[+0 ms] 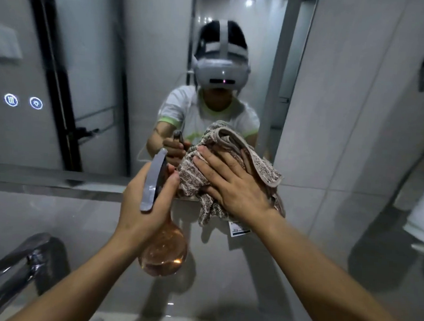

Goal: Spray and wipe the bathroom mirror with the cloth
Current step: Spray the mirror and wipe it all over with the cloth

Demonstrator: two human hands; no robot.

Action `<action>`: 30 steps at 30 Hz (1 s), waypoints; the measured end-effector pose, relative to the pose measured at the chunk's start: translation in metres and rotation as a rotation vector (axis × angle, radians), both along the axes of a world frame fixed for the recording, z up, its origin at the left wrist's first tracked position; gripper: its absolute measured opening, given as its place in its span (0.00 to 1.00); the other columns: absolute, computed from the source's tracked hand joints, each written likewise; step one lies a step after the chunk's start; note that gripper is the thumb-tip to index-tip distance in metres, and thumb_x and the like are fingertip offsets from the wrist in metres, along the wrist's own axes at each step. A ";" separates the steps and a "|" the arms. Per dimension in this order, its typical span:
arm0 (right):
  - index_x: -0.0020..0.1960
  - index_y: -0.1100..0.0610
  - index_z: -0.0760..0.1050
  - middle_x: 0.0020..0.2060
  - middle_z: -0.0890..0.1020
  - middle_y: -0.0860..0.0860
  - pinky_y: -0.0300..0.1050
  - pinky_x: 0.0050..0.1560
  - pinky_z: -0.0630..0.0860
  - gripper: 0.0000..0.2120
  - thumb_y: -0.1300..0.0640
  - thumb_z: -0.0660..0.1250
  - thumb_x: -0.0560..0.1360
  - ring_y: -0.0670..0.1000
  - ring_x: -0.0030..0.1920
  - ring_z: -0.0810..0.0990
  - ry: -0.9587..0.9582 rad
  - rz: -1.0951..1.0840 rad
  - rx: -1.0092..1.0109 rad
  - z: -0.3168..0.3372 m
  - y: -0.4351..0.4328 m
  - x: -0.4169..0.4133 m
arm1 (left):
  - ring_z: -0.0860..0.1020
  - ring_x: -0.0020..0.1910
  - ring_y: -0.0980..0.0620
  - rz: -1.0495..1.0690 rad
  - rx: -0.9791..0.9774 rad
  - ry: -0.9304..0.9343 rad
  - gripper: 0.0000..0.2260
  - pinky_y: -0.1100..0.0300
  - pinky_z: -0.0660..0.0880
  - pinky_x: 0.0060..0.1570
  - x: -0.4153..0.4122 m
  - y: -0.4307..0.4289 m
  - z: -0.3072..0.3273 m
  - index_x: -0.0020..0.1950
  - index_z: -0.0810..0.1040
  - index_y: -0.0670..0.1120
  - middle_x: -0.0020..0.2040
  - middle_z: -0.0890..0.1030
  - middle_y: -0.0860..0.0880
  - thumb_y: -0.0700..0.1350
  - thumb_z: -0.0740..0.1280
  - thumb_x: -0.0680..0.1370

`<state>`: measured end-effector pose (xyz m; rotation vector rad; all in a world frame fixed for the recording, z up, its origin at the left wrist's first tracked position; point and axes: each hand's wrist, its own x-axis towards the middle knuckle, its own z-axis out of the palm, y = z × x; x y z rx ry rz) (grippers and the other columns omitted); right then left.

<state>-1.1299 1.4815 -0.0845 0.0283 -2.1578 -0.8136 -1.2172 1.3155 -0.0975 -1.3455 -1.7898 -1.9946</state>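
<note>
The cloth [220, 165] is a thick, nubbly towel in mottled brown and cream with a plain taupe border, bunched into soft folds and pressed flat against the lower right corner of the mirror [92, 78], where its upper folds double in the glass. The right hand [232, 184] lies spread on it, palm to the fabric, the fingers [211, 169] apart and extended rather than curled, holding the bundle to the glass; one loose corner droops over the mirror's bottom edge, and a small white printed label [237, 228] dangles from it against the wall. Just beside it, the left hand [145, 201] grips a spray bottle [163, 249] by the neck, fingers wrapped tightly round it under a matte grey, elongated trigger head [154, 179], the thumb nearly touching the cloth. The bottle's body is a round, clear, rose-tinted bulb (a little liquid pools at the bottom) hanging below the fist. The mirror itself is smooth and dark-toned, with two small lit round icons [23, 101] glowing at its left, and it gives back a person in a white tee with green trim and a grey headset. Below runs a pale glossy ledge [55, 188], then grey tiles; a chrome tap [18, 260] juts in at lower left, blurred, and glossy grey wall tiles [345, 119] flank the mirror's right edge.
</note>
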 end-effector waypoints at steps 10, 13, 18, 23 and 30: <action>0.72 0.49 0.54 0.72 0.57 0.47 0.59 0.61 0.63 0.28 0.48 0.54 0.74 0.51 0.71 0.56 0.224 -0.284 -0.278 -0.031 0.020 0.034 | 0.75 0.41 0.49 -0.017 -0.018 0.037 0.08 0.67 0.72 0.35 0.016 -0.007 0.015 0.43 0.73 0.56 0.39 0.77 0.44 0.42 0.65 0.76; 0.72 0.50 0.55 0.72 0.57 0.48 0.57 0.62 0.66 0.28 0.51 0.54 0.73 0.52 0.72 0.55 0.208 -0.266 -0.367 -0.033 0.013 0.032 | 0.76 0.41 0.51 -0.011 -0.010 0.016 0.02 0.59 0.74 0.36 0.019 -0.007 0.018 0.44 0.75 0.52 0.38 0.78 0.46 0.46 0.65 0.76; 0.75 0.49 0.47 0.72 0.55 0.47 0.54 0.70 0.47 0.32 0.50 0.53 0.73 0.47 0.74 0.39 0.221 -0.323 -0.391 -0.032 0.008 0.028 | 0.77 0.40 0.50 -0.042 0.018 0.087 0.08 0.61 0.73 0.35 0.027 -0.001 0.035 0.45 0.76 0.47 0.38 0.79 0.45 0.50 0.63 0.72; 0.74 0.50 0.49 0.73 0.56 0.48 0.53 0.70 0.45 0.31 0.48 0.52 0.73 0.47 0.74 0.41 0.351 -0.305 -0.418 0.021 0.005 0.008 | 0.78 0.44 0.56 -0.062 0.069 0.125 0.04 0.71 0.74 0.39 0.020 0.009 0.071 0.47 0.76 0.54 0.43 0.81 0.49 0.49 0.64 0.74; 0.74 0.53 0.51 0.74 0.57 0.52 0.51 0.70 0.39 0.30 0.47 0.53 0.75 0.51 0.73 0.49 0.428 -0.215 -0.366 0.160 -0.012 -0.025 | 0.81 0.47 0.45 -0.081 0.149 0.081 0.07 0.48 0.77 0.49 -0.001 0.015 0.143 0.46 0.79 0.52 0.45 0.83 0.44 0.50 0.65 0.71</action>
